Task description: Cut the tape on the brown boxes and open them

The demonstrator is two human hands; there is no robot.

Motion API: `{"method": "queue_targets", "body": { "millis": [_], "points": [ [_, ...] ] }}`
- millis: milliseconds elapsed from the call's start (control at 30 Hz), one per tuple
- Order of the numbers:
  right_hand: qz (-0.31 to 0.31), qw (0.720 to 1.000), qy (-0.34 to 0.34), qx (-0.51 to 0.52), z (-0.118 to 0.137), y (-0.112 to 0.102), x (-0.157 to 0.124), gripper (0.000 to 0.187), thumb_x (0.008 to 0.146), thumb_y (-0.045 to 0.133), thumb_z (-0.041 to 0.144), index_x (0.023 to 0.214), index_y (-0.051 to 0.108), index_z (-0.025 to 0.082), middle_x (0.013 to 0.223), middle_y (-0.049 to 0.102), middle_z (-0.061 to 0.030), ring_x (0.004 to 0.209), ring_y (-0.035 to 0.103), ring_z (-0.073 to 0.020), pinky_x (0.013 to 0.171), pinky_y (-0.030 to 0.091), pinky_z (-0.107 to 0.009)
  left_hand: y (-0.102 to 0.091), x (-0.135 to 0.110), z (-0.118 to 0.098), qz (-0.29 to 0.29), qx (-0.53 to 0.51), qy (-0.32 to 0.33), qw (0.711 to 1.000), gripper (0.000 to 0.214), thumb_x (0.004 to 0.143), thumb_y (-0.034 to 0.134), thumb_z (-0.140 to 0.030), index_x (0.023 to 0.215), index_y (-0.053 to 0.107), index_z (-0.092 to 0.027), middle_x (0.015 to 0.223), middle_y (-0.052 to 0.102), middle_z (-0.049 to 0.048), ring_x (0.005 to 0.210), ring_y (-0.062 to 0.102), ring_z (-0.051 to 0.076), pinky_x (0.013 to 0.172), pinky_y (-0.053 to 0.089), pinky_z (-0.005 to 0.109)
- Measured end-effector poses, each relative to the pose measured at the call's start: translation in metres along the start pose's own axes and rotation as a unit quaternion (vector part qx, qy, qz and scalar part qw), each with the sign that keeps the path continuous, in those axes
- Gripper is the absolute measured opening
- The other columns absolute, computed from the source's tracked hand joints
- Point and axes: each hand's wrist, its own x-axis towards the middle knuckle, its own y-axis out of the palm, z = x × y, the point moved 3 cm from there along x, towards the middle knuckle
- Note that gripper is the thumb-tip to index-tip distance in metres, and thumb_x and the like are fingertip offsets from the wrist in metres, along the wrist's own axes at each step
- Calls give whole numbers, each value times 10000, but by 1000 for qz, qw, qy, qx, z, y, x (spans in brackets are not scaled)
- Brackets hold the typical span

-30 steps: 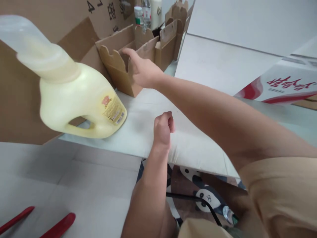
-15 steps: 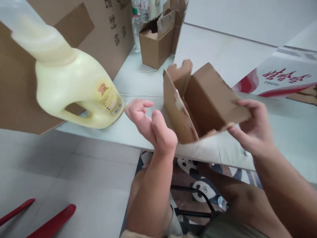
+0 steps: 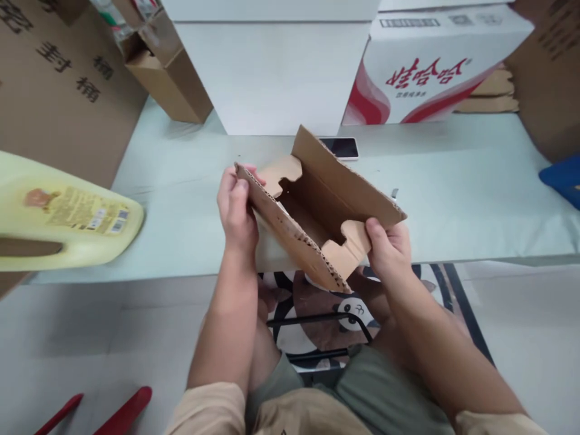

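Between my two hands is a brown cardboard box with its top flaps raised and the inside visible. My left hand is closed around the box's left edge, with the thumb on the outer panel. At the right end, my right hand pinches the corner near a notched flap. The box is tilted over the front edge of the table. Its underside is hidden, so I cannot tell whether it touches the tabletop.
A large yellow jug stands at the left. Behind are a smaller brown carton, a white box, a phone and a red-and-white carton. Something blue lies at the right edge.
My left hand, empty before, has taken hold of the box's left edge. The box has turned and its flaps stand more apart. The view has swung to the right.
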Motion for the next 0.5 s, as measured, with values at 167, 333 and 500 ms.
{"method": "queue_targets", "body": {
  "millis": [167, 333, 500],
  "points": [
    [64, 992, -103, 22, 11, -27, -2, 400, 888, 704, 559, 1229, 732, 352, 1277, 761, -47, 1217, 709, -326, 1087, 568, -516, 22, -15, 16, 8, 30, -2, 1000, 302, 868, 731, -523, 971, 706, -241, 1012, 697, 40, 1090, 690, 229, 995, 539, 314],
    [118, 972, -203, 29, 18, -34, -5, 533, 840, 748, 602, 1309, 720, 351, 1382, 691, -78, 1313, 643, -339, 1163, 505, -557, 30, -23, 14, 30, 62, -8, 998, 285, 863, 804, -400, 1101, 745, -254, 1278, 723, 48, 1353, 624, 256, 1145, 494, 329],
    [168, 955, -243, 11, 21, -30, -7, 659, 852, 603, 781, 1313, 722, 325, 1421, 631, -109, 1357, 601, -372, 1201, 463, -585, 31, -23, 15, 21, 44, -88, 995, 261, 885, 784, -352, 1133, 753, -276, 1378, 710, 37, 1440, 570, 279, 1156, 522, 366]
  ]
}}
